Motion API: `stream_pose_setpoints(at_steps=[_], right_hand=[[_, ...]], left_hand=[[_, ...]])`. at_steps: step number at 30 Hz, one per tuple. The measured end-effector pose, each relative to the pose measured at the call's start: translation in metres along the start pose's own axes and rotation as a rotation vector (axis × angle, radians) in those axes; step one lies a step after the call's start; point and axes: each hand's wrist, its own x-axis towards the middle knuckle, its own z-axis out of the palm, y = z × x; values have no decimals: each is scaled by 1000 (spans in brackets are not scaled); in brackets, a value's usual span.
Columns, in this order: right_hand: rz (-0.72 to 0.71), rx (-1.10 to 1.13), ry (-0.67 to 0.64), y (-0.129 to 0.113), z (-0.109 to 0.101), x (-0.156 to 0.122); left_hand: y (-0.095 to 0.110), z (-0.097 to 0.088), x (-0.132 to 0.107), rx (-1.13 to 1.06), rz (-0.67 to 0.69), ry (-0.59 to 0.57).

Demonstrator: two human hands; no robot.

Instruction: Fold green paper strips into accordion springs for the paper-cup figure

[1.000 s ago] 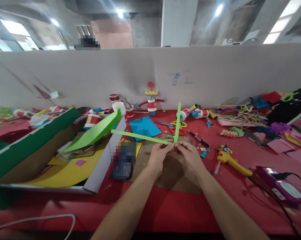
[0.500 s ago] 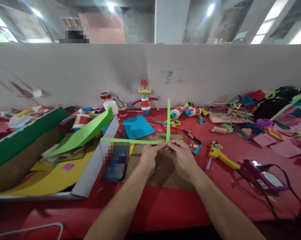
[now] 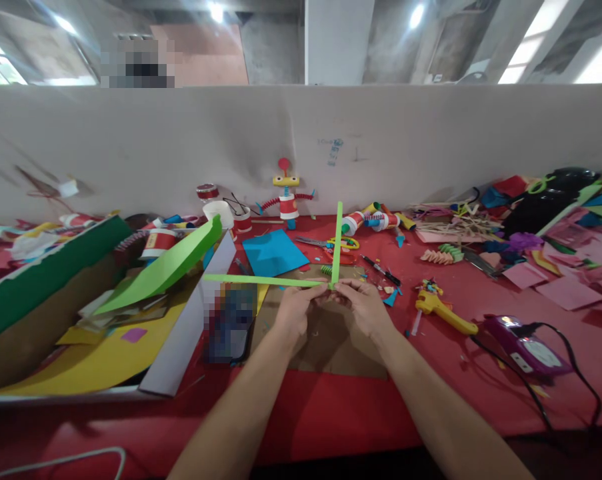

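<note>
Two narrow light-green paper strips meet at a right angle between my hands, above a brown cardboard sheet (image 3: 341, 347). One paper strip (image 3: 265, 281) reaches out to the left; the other strip (image 3: 337, 243) points away from me. My left hand (image 3: 297, 310) is closed, its fingertips pinching the strips near their joined corner. Thumb and fingers of my right hand (image 3: 363, 305) pinch the same corner from the right. The fingertips partly hide the joint, so I cannot tell how the strips overlap. Just beyond lie a blue paper sheet (image 3: 275, 253) and yellow-handled scissors (image 3: 348, 243).
To the left stands an open box (image 3: 188, 327) with coloured paper inside. A phone (image 3: 231, 327) lies beside it. On the right are a yellow glue gun (image 3: 445, 313) and a purple power box (image 3: 523, 350) with cords. A paper-cup robot figure (image 3: 288, 205) stands against the partition (image 3: 181, 147).
The far-pointing strip now leans slightly to the right. Both hands keep their pinch at the corner, almost in place. The whole view has shifted a little.
</note>
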Motion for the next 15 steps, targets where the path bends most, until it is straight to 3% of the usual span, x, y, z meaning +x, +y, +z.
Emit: stream_pose_setpoints(at_steps=[4, 12, 15], right_hand=[[7, 22, -1, 1, -1, 1], [29, -52, 13, 4, -1, 2], [-17, -77, 42, 3, -3, 6]], left_hand=[[0, 0, 0, -21, -38, -6], [-10, 2, 1, 84, 131, 74], [-9, 1, 1, 88, 107, 43]])
